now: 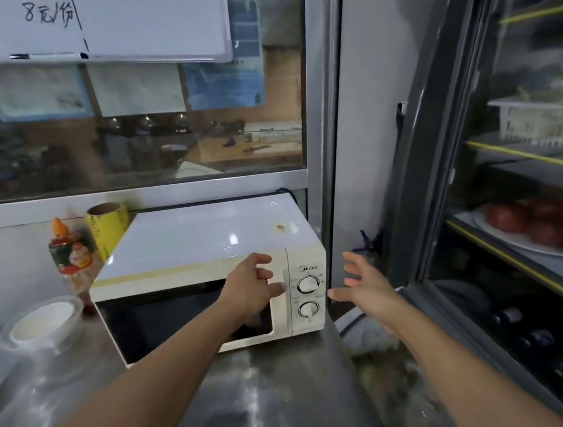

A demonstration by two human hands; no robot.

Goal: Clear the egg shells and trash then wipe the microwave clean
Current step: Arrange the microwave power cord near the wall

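Observation:
A white microwave [203, 241] stands on a steel counter [257, 405], its door closed. A small brown stain [280, 227] marks its top near the right rear. My left hand [251, 286] is at the right edge of the door, fingers curled at the door's handle edge beside the two control knobs [308, 296]. My right hand [366, 282] hovers in the air just right of the microwave, fingers spread and holding nothing. No egg shells show in this view.
A clear bowl with white contents [41, 324] sits left of the microwave, with a sauce bottle [71, 257] and a yellow roll [107, 226] behind it. A glass-door fridge [532, 223] stands to the right. A bag of trash [378, 338] lies below the counter's right edge.

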